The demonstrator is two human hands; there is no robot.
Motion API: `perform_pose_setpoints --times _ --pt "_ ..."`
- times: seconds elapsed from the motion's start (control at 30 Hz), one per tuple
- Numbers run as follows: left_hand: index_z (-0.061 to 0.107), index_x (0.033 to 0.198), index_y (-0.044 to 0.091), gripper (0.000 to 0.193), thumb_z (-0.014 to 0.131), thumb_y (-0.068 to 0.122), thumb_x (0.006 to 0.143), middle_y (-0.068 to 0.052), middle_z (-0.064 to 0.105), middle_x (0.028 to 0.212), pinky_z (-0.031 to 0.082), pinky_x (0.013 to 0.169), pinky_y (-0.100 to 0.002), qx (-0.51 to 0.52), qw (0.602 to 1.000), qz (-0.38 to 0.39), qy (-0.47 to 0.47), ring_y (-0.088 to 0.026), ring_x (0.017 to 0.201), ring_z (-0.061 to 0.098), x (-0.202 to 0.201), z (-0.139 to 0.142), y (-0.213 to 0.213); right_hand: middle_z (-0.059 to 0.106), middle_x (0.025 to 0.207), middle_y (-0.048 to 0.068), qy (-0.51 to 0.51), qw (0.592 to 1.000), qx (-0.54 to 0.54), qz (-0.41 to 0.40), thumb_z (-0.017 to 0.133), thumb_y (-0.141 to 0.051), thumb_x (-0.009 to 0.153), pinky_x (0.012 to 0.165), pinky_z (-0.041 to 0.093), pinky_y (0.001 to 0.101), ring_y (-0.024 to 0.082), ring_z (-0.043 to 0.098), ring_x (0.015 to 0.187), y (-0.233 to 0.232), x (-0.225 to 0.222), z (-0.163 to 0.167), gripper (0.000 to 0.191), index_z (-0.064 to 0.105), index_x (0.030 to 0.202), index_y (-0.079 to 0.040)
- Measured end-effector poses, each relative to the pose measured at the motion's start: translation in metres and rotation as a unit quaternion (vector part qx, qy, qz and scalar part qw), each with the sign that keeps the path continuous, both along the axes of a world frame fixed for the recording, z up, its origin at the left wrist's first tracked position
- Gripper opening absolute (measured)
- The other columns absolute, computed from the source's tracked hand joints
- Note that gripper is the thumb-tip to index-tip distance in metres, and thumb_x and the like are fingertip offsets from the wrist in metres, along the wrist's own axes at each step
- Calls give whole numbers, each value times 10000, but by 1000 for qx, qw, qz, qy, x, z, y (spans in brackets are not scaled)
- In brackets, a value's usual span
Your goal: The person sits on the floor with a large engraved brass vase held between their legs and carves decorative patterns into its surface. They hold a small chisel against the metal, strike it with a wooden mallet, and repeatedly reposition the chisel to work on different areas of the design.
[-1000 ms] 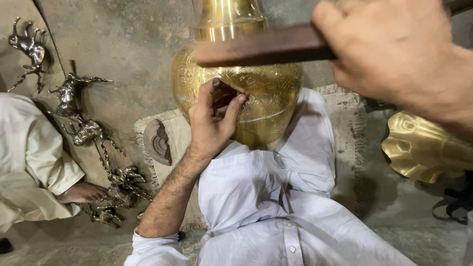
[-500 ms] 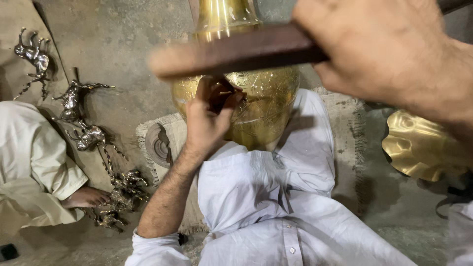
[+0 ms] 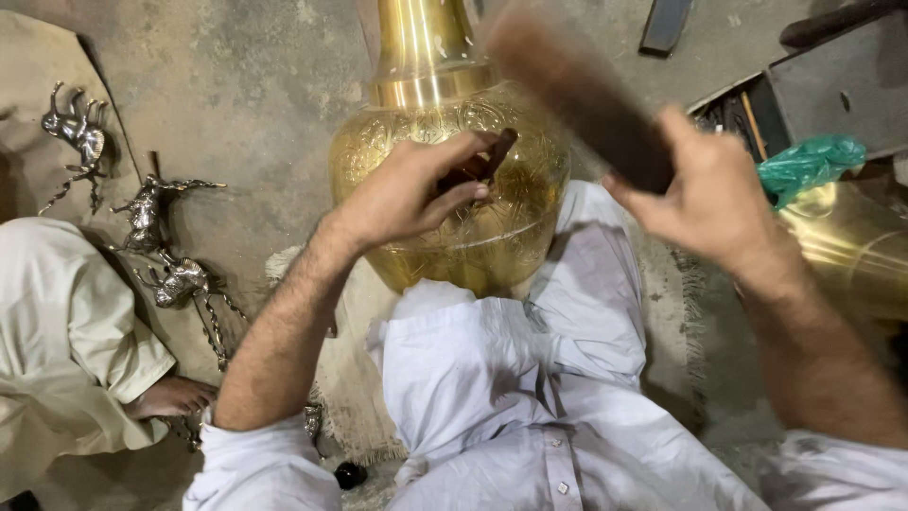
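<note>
A large engraved brass vase point(image 3: 454, 189) stands at the upper centre of the frame, its round belly resting between the person's white-clothed knees and its neck running off the top edge. The left hand point(image 3: 407, 194) is closed around a small dark chisel point(image 3: 482, 161), whose tip touches the vase's shoulder. The right hand point(image 3: 705, 194), at centre right, is wrapped tight on a dark wooden mallet point(image 3: 577, 95), raised above the vase and blurred.

The vase looks heavy, rigid and smooth, likely slippery where polished, and its thin engraved wall would probably dent under a stray blow; the neck and the wide belly seem the safest places to grip it. The chisel is slim and stiff, best held near the middle.

Hidden: the vase's mouth and its base, the chisel's working tip under the fingers, and the mallet's far end. At left, 3 or so silver animal figurines point(image 3: 151, 213) lie beside another person's foot point(image 3: 170, 397).
</note>
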State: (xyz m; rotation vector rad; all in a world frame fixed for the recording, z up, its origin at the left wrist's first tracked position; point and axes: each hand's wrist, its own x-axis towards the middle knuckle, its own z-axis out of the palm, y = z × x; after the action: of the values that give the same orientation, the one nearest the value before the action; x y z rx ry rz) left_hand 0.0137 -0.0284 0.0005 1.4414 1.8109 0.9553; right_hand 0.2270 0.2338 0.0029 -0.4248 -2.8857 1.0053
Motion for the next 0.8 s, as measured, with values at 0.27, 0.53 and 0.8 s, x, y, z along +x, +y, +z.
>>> perform_pose_setpoints --times 0.27,0.53,0.8 --pt "571 1381 150 438 681 245 968 -98 791 1047 617 800 -461 -70 984 -157 55 -265 875 773 -15 4 36 690 869 123 59 993 -15 -105 846 -221 898 650 539 321 174 684 738 -44 54 -41 425 626 1168 23" --pt "541 1364 152 434 669 278 969 -59 774 1128 593 912 -472 -115 965 -226 66 -232 975 760 -17 -3 53 657 818 68 4 956 -186 -229 848 -150 869 642 511 280 106 617 714 -70 80 -68 370 603 1100 2" --pt "544 1415 200 431 650 246 999 -56 785 1058 621 901 -446 -113 962 -243 44 -217 920 779 -22 4 53 621 636 63 -21 971 -83 -225 843 -243 874 492 465 305 108 579 497 -67 84 -65 414 621 1122 2"
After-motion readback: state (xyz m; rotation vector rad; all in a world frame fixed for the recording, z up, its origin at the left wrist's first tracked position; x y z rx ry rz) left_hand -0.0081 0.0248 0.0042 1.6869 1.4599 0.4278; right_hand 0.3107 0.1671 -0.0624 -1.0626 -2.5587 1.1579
